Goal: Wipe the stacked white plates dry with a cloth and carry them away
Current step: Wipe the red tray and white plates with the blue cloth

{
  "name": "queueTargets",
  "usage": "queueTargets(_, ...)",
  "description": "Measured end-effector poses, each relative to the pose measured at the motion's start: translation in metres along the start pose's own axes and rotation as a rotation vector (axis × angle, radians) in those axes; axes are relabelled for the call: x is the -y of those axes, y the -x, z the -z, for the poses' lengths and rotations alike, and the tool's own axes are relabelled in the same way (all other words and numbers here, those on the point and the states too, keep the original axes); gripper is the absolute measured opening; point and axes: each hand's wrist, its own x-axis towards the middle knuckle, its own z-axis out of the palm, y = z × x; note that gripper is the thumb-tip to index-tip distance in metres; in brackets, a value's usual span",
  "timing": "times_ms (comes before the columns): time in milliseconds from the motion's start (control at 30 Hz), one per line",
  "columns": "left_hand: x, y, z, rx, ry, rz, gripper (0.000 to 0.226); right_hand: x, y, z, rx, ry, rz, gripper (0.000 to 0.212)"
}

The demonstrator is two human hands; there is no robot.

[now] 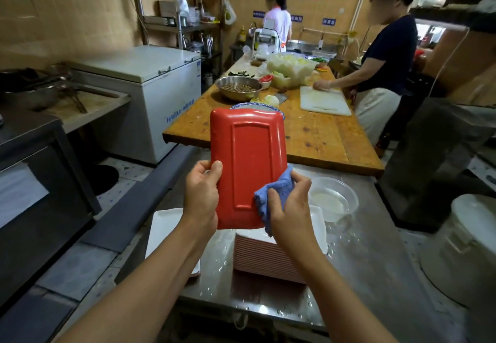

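Observation:
I hold a rectangular plate (248,160) upright in front of me, its red underside facing me. My left hand (202,192) grips its lower left edge. My right hand (291,202) presses a bunched blue cloth (273,195) against the plate's lower right corner. Below, a tall stack of plates (264,258), white on top with red rims, stands on the wet steel table (357,270). One more white plate (165,228) lies flat to the left of the stack, partly hidden by my left arm.
A clear plastic bowl (332,200) with water sits right of the stack. Beyond is a wooden table (316,139) with a steel bowl (238,88), vegetables and a white cutting board (323,101). Two people work there. A chest freezer (150,85) stands left, a white bucket (467,248) right.

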Motion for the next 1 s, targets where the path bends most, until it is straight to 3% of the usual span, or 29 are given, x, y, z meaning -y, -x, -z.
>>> queueTargets(133,0.012,0.002,0.000,0.055,-0.021,0.055,0.014,0.005,-0.020,0.018,0.066,-0.239,-0.210,0.043)
queueTargets(300,0.007,-0.002,0.012,0.233,-0.400,0.080,0.030,0.002,-0.031,0.034,0.027,-0.131,-0.117,0.050)
queueTargets(367,-0.006,-0.006,0.021,0.185,-0.502,-0.030,0.060,0.001,-0.034,0.042,0.087,-0.087,-0.086,0.052)
queueTargets(433,-0.026,-0.011,0.026,0.129,-0.671,-0.257,0.086,0.000,-0.035,0.049,0.180,-0.032,-0.049,0.053)
queueTargets(500,-0.047,-0.019,0.024,0.173,-0.874,-0.443,0.092,0.001,-0.034,0.054,0.286,0.013,0.001,0.054)
queueTargets(567,-0.063,-0.025,0.021,0.356,-0.914,-0.376,0.082,0.003,-0.034,0.059,0.378,0.072,0.060,0.055)
queueTargets(700,-0.069,-0.026,0.028,0.691,-0.709,-0.054,0.050,0.009,-0.038,0.065,0.514,0.090,0.127,0.054)
queueTargets(833,-0.060,-0.017,0.033,0.628,-0.506,0.010,0.044,0.018,-0.043,0.064,0.485,0.110,0.233,0.046)
queueTargets(1000,-0.052,-0.006,0.027,0.515,-0.416,0.001,0.033,0.033,-0.045,0.035,0.349,0.238,0.467,0.039)
